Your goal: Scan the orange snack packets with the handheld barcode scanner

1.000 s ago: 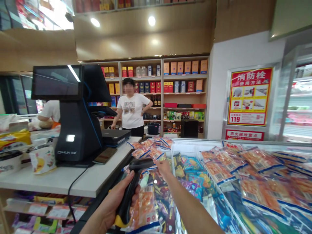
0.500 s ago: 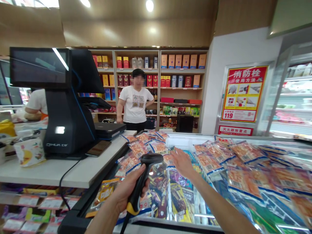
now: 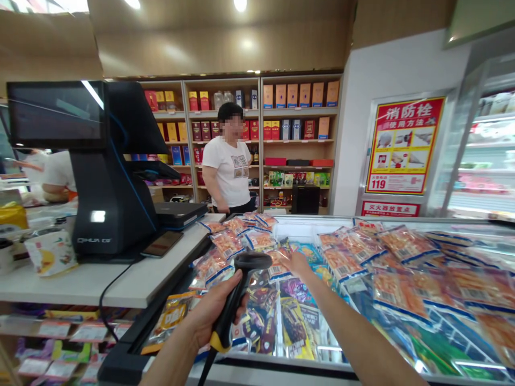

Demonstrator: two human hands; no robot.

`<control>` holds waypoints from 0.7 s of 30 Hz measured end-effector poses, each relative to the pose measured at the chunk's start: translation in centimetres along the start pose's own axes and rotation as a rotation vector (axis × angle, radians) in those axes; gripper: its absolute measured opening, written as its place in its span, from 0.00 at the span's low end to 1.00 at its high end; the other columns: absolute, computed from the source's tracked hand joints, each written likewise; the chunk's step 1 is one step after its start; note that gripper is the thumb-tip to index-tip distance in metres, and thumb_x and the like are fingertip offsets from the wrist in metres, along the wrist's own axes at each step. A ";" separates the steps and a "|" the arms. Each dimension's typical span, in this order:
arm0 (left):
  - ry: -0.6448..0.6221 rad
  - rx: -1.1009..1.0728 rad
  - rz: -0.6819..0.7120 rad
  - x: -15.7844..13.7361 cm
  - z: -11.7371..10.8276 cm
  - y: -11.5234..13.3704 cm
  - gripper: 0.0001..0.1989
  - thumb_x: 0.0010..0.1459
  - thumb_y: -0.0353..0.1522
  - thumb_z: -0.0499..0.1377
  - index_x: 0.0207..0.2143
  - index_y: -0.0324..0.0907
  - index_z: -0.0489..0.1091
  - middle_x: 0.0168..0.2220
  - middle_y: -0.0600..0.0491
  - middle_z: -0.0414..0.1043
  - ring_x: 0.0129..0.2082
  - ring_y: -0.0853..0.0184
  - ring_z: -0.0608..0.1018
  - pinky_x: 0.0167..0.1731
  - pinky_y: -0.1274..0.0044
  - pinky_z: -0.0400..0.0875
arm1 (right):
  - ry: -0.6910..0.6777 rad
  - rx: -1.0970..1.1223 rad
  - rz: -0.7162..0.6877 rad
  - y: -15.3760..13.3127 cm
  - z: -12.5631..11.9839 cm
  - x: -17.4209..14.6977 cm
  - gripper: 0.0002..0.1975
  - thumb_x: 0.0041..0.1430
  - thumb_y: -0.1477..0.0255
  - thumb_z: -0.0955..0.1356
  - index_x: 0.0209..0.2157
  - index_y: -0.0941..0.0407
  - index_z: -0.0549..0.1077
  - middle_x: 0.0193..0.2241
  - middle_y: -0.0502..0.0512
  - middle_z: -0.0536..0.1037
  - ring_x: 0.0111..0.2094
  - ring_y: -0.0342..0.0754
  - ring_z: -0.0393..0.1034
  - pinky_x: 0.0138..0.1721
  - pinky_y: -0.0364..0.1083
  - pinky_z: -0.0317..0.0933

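Observation:
My left hand (image 3: 219, 308) is wrapped round the handle of a black and yellow barcode scanner (image 3: 230, 305), its head pointing up and away from me. A cable runs down from its base. My right hand (image 3: 296, 264) reaches over the freezer, its fingers closed at the right edge of a clear snack packet (image 3: 278, 268) with orange-coloured food and a blue border. The fingertips are partly blurred. Similar packets (image 3: 227, 244) lie just behind and left of the scanner. Below the glass are wrapped ice creams (image 3: 295, 327).
Many more packets (image 3: 400, 292) cover the freezer's right side. On the left counter (image 3: 120, 284) stand a checkout terminal (image 3: 108, 198), a phone (image 3: 163, 244) and a paper cup (image 3: 50, 252). An orange packet (image 3: 169, 321) lies near the freezer's corner. A person (image 3: 229, 166) stands behind.
My right hand has turned from lying spread over the packet to closing at its right edge. My left hand keeps the scanner nearly still. The person behind has turned and moved slightly right.

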State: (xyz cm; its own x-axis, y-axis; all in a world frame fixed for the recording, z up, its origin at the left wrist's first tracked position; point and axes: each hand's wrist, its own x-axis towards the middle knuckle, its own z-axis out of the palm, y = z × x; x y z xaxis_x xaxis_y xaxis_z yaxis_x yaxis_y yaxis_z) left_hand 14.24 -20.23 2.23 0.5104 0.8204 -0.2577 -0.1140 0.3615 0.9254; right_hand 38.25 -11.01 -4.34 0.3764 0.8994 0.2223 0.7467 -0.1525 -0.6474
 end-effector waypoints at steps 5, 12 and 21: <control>0.007 -0.001 -0.047 0.1 0.8 -0.4 0.18 0.43 0.46 0.52 0.23 0.38 0.62 0.17 0.57 0.63 0.13 0.77 0.63 0.12 0.84 0.55 | 0.268 0.436 0.020 1.6 -0.5 0.0 0.09 0.43 0.67 0.60 0.17 0.57 0.64 0.12 0.49 0.66 0.16 0.43 0.61 0.20 0.41 0.53; -0.080 0.018 -0.065 1.2 2.5 -0.9 0.21 0.44 0.47 0.51 0.29 0.37 0.64 0.17 0.55 0.63 0.13 0.76 0.64 0.12 0.84 0.54 | 0.481 0.585 -0.026 3.7 -3.4 0.2 0.09 0.42 0.65 0.61 0.23 0.57 0.63 0.16 0.49 0.68 0.19 0.42 0.62 0.22 0.41 0.54; -0.095 0.038 -0.037 1.7 3.8 -0.4 0.18 0.44 0.45 0.52 0.27 0.38 0.62 0.17 0.56 0.63 0.13 0.77 0.64 0.12 0.84 0.55 | 0.560 0.482 -0.068 4.5 -5.6 -0.2 0.13 0.44 0.62 0.60 0.26 0.58 0.65 0.19 0.52 0.70 0.21 0.43 0.62 0.24 0.41 0.55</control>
State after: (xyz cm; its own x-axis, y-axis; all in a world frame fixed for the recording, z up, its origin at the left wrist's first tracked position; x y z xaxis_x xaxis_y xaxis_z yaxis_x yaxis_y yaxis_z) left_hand 18.38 -20.61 2.43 0.5927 0.7603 -0.2656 -0.0625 0.3722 0.9261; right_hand 44.61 -14.16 -3.26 0.6576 0.5373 0.5281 0.5033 0.2083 -0.8386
